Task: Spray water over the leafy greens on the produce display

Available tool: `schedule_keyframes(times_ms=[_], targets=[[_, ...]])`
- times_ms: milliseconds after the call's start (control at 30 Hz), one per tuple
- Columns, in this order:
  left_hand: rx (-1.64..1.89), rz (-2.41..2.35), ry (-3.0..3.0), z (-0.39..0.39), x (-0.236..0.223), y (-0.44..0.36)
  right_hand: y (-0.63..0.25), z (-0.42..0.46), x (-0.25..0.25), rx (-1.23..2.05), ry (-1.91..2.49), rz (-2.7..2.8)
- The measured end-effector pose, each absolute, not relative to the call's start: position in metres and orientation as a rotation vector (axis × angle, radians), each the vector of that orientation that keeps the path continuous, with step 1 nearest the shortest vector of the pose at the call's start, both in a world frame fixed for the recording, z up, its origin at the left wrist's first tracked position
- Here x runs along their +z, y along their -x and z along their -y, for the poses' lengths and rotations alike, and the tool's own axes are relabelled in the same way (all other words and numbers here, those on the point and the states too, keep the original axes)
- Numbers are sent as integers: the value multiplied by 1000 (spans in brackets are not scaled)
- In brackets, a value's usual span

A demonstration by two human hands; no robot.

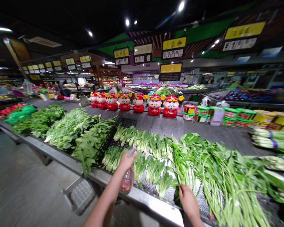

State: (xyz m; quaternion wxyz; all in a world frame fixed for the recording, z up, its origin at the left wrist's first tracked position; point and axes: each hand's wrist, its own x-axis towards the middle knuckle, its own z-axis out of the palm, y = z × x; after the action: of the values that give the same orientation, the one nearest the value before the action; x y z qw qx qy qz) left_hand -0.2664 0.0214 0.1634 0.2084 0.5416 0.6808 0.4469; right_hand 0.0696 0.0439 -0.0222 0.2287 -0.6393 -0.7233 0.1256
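Note:
My left hand is wrapped around the neck of a clear, pinkish spray bottle with a grey spray head. The bottle hangs over the front rim, before bunches of bok choy laid in rows on a perforated tray. My right hand is at the front edge of the tray, its fingers curled. Dark green leaf shows beside these fingers, but whether they grip it is hidden. Just beyond that hand lies a heap of long-stemmed water spinach.
Leafy greens fill the stand at left, beside a black crate. Red figurines and stacked tubs line the back. Purple-banded vegetables lie at right. A grey crate is on the floor. Price signs hang overhead.

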Motion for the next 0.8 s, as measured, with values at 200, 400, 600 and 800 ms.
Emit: schedule_keyframes(times_ms=[200,400,600,800], targets=[[1204,-1814,-1391,-10,163,245,-69,-44,-20,368,1696,2006],[1160,-1835,-1224,-1,166,228,-72,-49,-19,417,1611,1950],[1210,-1880,-1365,3,166,218,-89,-49,-5,416,1526,1980],[1232,-1850,-1384,0,165,197,-124,-50,3,367,1531,2060]])
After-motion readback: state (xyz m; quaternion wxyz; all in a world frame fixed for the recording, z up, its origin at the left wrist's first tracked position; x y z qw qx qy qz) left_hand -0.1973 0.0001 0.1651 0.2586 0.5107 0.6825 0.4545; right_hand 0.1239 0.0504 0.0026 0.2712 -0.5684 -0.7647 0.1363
